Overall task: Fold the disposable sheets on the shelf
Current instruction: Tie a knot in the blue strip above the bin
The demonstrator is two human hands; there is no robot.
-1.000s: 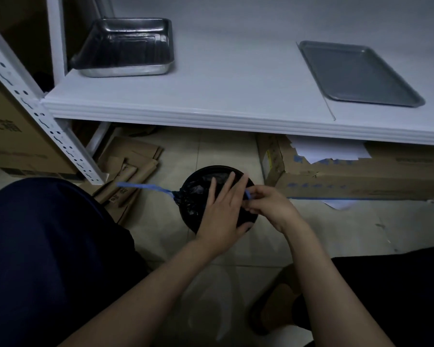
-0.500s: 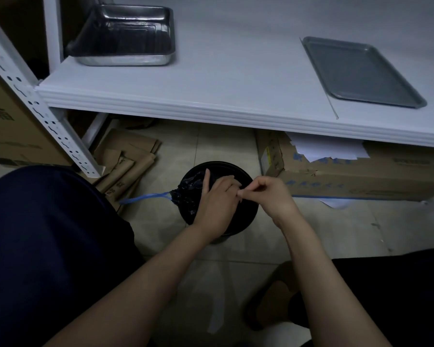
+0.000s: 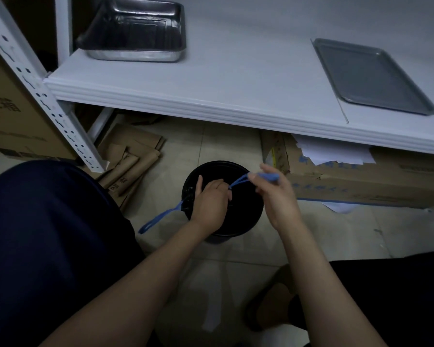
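A round black bin [image 3: 246, 216] lined with a black bag stands on the floor below the white shelf [image 3: 236, 96]. My left hand [image 3: 211, 201] presses down on the gathered bag at the bin's mouth, fingers curled on it. My right hand [image 3: 273, 194] pinches one blue drawstring [image 3: 263, 177] and holds it taut up and to the right. A second blue drawstring loop [image 3: 158, 219] hangs off the bin's left side. No disposable sheets show on the shelf.
A deep steel pan [image 3: 135, 33] sits at the shelf's back left and a flat grey tray [image 3: 371, 76] at its right. A cardboard box [image 3: 361, 181] with white papers lies under the shelf. Flattened cardboard [image 3: 128, 161] lies by the perforated shelf post [image 3: 43, 96]. My knees flank the bin.
My right hand has pulled the blue drawstring out to the right, away from my left hand. The left loop has dropped lower. My left hand's fingers have curled onto the bag.
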